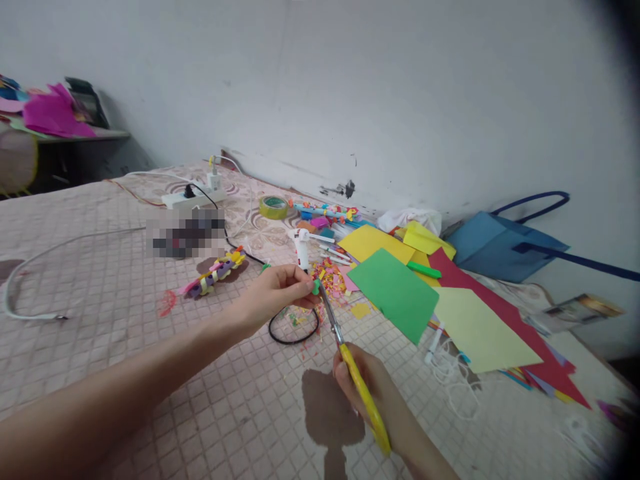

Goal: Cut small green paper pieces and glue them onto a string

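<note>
Between the thumb and fingers of my left hand (287,285) is a small green piece (316,287). My right hand (367,387) is wrapped round the yellow handles of a pair of scissors (364,393). The scissors' metal blades point up and away, with their tips beside the green piece. Just beyond my left hand stands a white glue gun (301,248). Small coloured paper scraps (333,277) lie to the right of it. A green sheet (395,290) rests on a yellow sheet (375,244) at the right.
Left of my hands lies a colourful decorated stick (215,275). Farther back are a power strip (195,197) with cables and a tape roll (273,207). Red paper (500,303), pale yellow paper (483,327), white cord (453,380) and a blue bag (505,247) lie at right.
</note>
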A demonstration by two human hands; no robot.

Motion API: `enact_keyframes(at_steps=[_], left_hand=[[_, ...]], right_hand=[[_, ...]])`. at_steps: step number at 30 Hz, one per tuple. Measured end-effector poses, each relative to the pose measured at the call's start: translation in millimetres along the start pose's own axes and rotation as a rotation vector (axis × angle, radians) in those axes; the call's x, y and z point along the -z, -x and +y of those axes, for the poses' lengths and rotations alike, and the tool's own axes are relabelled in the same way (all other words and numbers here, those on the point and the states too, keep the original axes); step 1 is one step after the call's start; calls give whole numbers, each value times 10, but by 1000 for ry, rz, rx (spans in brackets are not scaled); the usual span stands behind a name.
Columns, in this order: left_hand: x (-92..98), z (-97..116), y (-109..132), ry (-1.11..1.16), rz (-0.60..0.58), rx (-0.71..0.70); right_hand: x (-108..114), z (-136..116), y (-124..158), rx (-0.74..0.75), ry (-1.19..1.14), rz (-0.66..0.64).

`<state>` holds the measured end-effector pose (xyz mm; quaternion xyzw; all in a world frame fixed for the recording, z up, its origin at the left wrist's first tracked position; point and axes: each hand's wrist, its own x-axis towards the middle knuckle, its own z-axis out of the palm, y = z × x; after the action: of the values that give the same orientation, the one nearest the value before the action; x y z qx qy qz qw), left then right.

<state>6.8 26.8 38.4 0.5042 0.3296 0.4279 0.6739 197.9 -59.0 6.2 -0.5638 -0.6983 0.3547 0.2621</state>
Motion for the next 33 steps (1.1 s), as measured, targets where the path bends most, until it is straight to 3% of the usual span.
enact_keyframes(at_steps=[10, 33], left_hand=[[5, 16, -12, 7, -11, 8], [19, 18, -21, 19, 45, 3]], right_hand=[[8, -20, -4, -89, -46, -2], [-1, -46, -3, -122, -180, 0]])
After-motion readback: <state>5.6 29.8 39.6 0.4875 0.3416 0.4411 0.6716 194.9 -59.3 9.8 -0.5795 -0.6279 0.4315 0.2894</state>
